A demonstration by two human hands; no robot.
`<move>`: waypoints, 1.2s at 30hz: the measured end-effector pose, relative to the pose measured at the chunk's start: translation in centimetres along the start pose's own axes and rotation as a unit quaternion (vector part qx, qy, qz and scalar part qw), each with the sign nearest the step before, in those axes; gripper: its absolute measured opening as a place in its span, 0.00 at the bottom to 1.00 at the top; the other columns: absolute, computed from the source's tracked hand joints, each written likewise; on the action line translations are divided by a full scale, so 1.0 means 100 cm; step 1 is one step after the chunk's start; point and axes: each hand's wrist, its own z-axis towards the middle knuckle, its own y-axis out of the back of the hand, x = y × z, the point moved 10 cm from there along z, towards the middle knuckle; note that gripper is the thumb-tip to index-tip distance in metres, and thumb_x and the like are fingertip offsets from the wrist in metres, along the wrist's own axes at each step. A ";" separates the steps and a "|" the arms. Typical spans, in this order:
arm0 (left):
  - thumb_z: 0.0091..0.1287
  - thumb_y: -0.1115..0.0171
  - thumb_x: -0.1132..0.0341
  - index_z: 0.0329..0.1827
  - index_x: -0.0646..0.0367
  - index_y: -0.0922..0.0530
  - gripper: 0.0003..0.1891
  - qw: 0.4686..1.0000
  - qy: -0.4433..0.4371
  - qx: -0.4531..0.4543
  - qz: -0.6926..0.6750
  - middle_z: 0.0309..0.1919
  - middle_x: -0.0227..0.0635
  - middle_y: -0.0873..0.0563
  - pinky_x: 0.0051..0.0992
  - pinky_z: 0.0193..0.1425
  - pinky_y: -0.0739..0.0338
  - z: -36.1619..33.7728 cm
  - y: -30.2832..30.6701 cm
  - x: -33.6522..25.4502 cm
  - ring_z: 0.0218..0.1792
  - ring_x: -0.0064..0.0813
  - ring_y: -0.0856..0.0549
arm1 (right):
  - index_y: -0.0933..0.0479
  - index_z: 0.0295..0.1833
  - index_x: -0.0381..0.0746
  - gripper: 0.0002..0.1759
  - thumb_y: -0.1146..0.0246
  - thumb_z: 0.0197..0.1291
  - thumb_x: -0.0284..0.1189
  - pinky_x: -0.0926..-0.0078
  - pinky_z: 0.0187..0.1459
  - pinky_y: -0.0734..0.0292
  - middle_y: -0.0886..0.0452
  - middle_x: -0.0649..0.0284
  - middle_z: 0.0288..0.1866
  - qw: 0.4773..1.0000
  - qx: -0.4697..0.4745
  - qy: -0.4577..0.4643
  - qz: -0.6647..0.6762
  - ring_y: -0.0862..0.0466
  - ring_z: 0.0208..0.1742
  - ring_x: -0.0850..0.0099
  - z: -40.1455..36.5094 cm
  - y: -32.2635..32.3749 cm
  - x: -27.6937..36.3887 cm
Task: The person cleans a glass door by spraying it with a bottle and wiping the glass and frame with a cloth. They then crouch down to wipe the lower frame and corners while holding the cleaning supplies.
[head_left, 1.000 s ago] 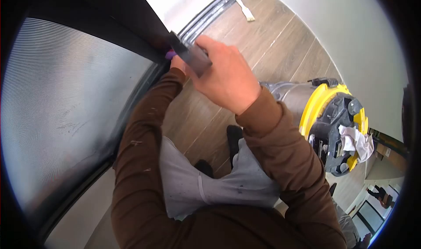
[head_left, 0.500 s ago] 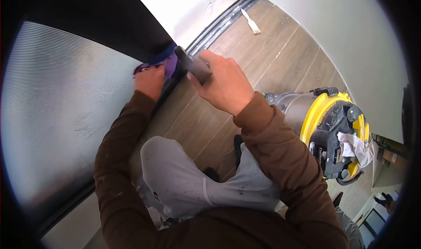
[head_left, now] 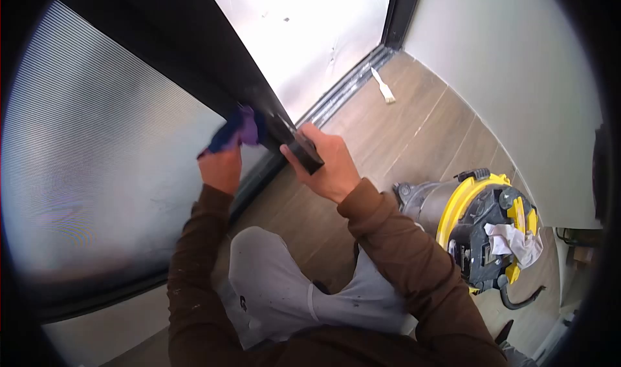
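My left hand (head_left: pixel 220 169) is closed around a purple and dark blue cloth (head_left: pixel 248 128). The cloth lies against the dark door frame (head_left: pixel 194 60), near its lower end. To its right, my right hand (head_left: pixel 333 170) grips a dark, block-shaped tool (head_left: pixel 304 153) whose exact kind I cannot make out. The tool's far end is at the frame's edge, close to the cloth; its tip is blurred. A ribbed translucent panel (head_left: pixel 123 147) fills the area left of the frame.
A paintbrush (head_left: pixel 383 86) with a white handle lies on the wood-look floor (head_left: pixel 420 131) beside the metal floor track (head_left: pixel 346 94). At my right stands a yellow and black shop vacuum (head_left: pixel 475 202) with a white rag (head_left: pixel 515 243) on top. A pale wall (head_left: pixel 498 63) rises beyond.
The view has tilted upward, so the surroundings sit lower. My left hand has moved the cloth up along the door frame, away from its bottom corner. The right hand still grips the dark tool.
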 end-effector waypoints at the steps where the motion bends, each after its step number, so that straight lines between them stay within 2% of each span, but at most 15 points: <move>1: 0.64 0.36 0.72 0.66 0.51 0.20 0.24 0.998 -0.034 -0.022 -0.040 0.45 0.42 0.11 0.37 0.42 0.16 -0.006 0.005 -0.004 0.39 0.42 0.11 | 0.26 0.41 0.37 0.14 0.28 0.62 0.32 0.64 0.30 0.26 0.21 0.51 0.25 1.000 -0.004 0.002 0.016 0.18 0.28 0.48 0.000 0.001 0.003; 4: 0.65 0.36 0.71 0.60 0.53 0.16 0.19 0.997 0.021 -0.026 -0.064 0.47 0.42 0.11 0.37 0.45 0.16 0.010 0.034 0.011 0.41 0.44 0.10 | 0.25 0.45 0.37 0.15 0.28 0.63 0.32 0.66 0.30 0.25 0.21 0.53 0.25 0.997 -0.027 0.043 0.053 0.17 0.27 0.53 0.001 0.005 0.018; 7: 0.63 0.33 0.70 0.56 0.52 0.14 0.17 0.983 -0.009 -0.183 0.003 0.46 0.42 0.10 0.38 0.46 0.16 0.078 0.133 0.010 0.42 0.44 0.10 | 0.25 0.44 0.36 0.14 0.28 0.63 0.32 0.68 0.31 0.24 0.20 0.55 0.26 0.995 0.011 0.066 0.069 0.16 0.27 0.58 0.005 0.002 0.033; 10: 0.60 0.29 0.66 0.54 0.49 0.12 0.17 0.938 0.006 -0.270 0.215 0.42 0.40 0.10 0.37 0.46 0.16 0.147 0.231 0.025 0.39 0.44 0.10 | 0.24 0.44 0.36 0.14 0.28 0.63 0.31 0.69 0.31 0.24 0.19 0.56 0.26 0.992 0.015 0.085 0.092 0.16 0.26 0.63 0.008 -0.009 0.037; 11: 0.62 0.30 0.64 0.56 0.48 0.12 0.17 0.913 0.010 -0.310 0.265 0.34 0.39 0.10 0.37 0.38 0.17 0.170 0.270 0.032 0.30 0.43 0.12 | 0.24 0.44 0.36 0.13 0.28 0.63 0.31 0.69 0.31 0.24 0.19 0.56 0.26 0.992 0.003 0.091 0.087 0.16 0.26 0.63 0.011 -0.011 0.039; 13: 0.66 0.36 0.58 0.57 0.38 0.13 0.16 0.894 0.096 -0.369 0.237 0.24 0.40 0.15 0.39 0.31 0.19 0.206 0.340 0.066 0.23 0.38 0.16 | 0.24 0.44 0.35 0.13 0.29 0.64 0.30 0.70 0.31 0.24 0.19 0.56 0.26 0.993 -0.021 0.093 0.075 0.15 0.26 0.64 0.011 -0.013 0.037; 14: 0.67 0.36 0.59 0.57 0.41 0.13 0.16 0.891 0.030 -0.436 0.124 0.23 0.37 0.15 0.37 0.31 0.20 0.211 0.370 0.073 0.24 0.36 0.17 | 0.24 0.43 0.36 0.12 0.30 0.65 0.31 0.70 0.30 0.24 0.19 0.55 0.26 0.991 -0.060 0.083 0.085 0.15 0.26 0.64 0.013 -0.011 0.030; 15: 0.69 0.37 0.64 0.59 0.45 0.13 0.16 0.850 0.016 -0.468 0.242 0.20 0.29 0.16 0.31 0.33 0.21 0.212 0.385 0.069 0.19 0.23 0.22 | 0.24 0.43 0.36 0.12 0.30 0.65 0.31 0.69 0.30 0.24 0.19 0.55 0.26 0.991 -0.071 0.054 0.096 0.15 0.26 0.64 0.014 -0.008 0.024; 17: 0.64 0.36 0.64 0.54 0.44 0.12 0.15 0.893 -0.009 -0.432 0.126 0.34 0.32 0.11 0.36 0.49 0.23 0.217 0.376 0.077 0.35 0.34 0.17 | 0.24 0.42 0.36 0.12 0.30 0.65 0.31 0.69 0.30 0.24 0.19 0.55 0.26 0.987 -0.101 0.008 0.122 0.15 0.26 0.64 0.023 0.001 0.017; 19: 0.59 0.35 0.67 0.51 0.45 0.11 0.16 0.895 -0.046 -0.411 0.166 0.53 0.39 0.14 0.45 0.65 0.32 0.209 0.334 0.040 0.53 0.40 0.19 | 0.25 0.42 0.36 0.12 0.30 0.65 0.31 0.68 0.29 0.25 0.20 0.56 0.24 0.985 -0.128 0.001 0.115 0.16 0.25 0.65 0.025 0.013 0.015; 22: 0.54 0.35 0.69 0.47 0.49 0.14 0.16 0.927 -0.142 -0.345 0.026 0.69 0.45 0.25 0.64 0.79 0.56 0.210 0.279 -0.020 0.76 0.49 0.33 | 0.25 0.43 0.37 0.12 0.31 0.65 0.32 0.67 0.27 0.27 0.21 0.57 0.22 0.982 -0.163 0.017 0.092 0.18 0.23 0.65 0.029 0.027 0.006; 24: 0.59 0.39 0.70 0.48 0.55 0.16 0.13 0.970 -0.167 -0.151 0.092 0.72 0.44 0.27 0.73 0.77 0.59 0.209 0.194 -0.042 0.78 0.48 0.35 | 0.25 0.43 0.37 0.12 0.30 0.64 0.32 0.67 0.27 0.27 0.21 0.58 0.22 0.978 -0.187 0.019 0.092 0.18 0.22 0.65 0.031 0.036 -0.002; 29: 0.65 0.40 0.67 0.55 0.57 0.18 0.16 0.961 -0.233 0.057 0.139 0.75 0.47 0.30 0.53 0.80 0.43 0.109 0.081 -0.060 0.78 0.44 0.34 | 0.25 0.42 0.37 0.12 0.31 0.63 0.31 0.67 0.27 0.27 0.22 0.59 0.21 0.978 -0.188 -0.005 0.088 0.18 0.22 0.65 0.027 0.047 -0.009; 33: 0.66 0.41 0.67 0.54 0.55 0.16 0.15 0.937 -0.314 0.050 0.144 0.75 0.46 0.29 0.51 0.81 0.44 0.075 0.070 -0.048 0.78 0.45 0.34 | 0.25 0.42 0.36 0.12 0.31 0.63 0.32 0.66 0.28 0.26 0.21 0.57 0.22 0.981 -0.167 -0.013 0.093 0.17 0.23 0.62 0.026 0.044 -0.013; 36: 0.66 0.39 0.66 0.54 0.53 0.16 0.14 0.948 -0.275 -0.054 0.154 0.73 0.45 0.27 0.52 0.80 0.42 0.131 0.156 -0.020 0.77 0.47 0.32 | 0.25 0.41 0.36 0.12 0.31 0.63 0.32 0.64 0.30 0.26 0.21 0.56 0.23 0.981 -0.175 0.011 0.083 0.17 0.25 0.60 0.026 0.047 -0.007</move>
